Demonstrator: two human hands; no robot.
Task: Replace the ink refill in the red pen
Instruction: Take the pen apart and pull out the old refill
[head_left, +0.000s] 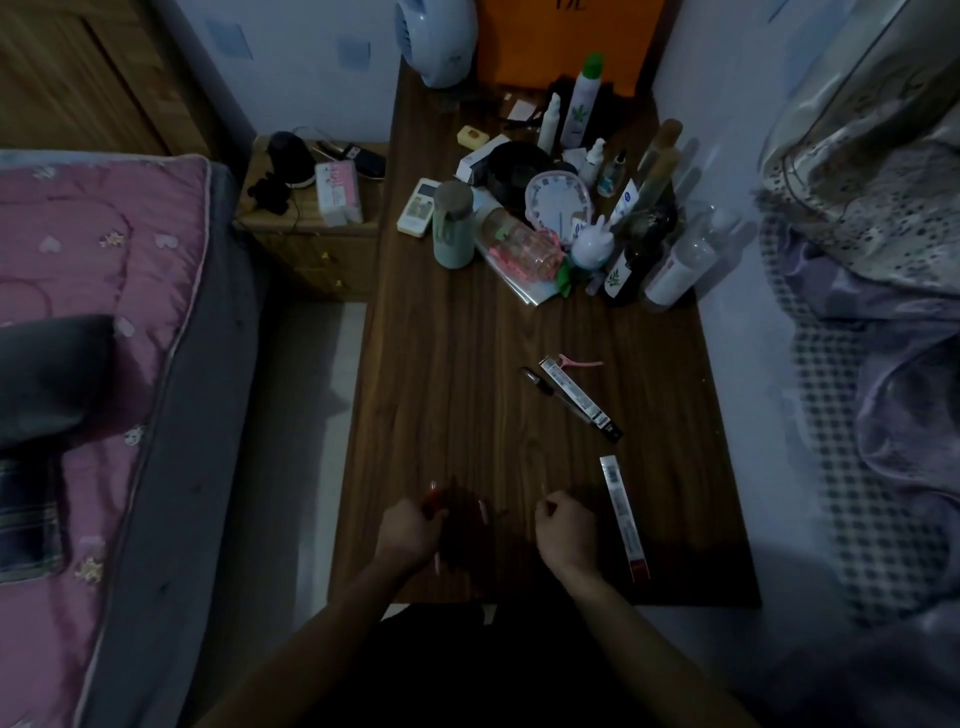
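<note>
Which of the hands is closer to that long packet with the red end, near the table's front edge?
Right. The right hand lies just left of the packet; the left hand, gripping the red pen, is farther left.

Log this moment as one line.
left hand: grips red pen | right hand: pinches thin rod, probably refill | long packet: flat on table beside right hand

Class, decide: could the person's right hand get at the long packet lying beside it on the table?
Probably yes. The long packet lies flat on the table just right of the right hand, nothing between them. The hand seems to pinch a thin refill, so its fingers are not free.
</note>
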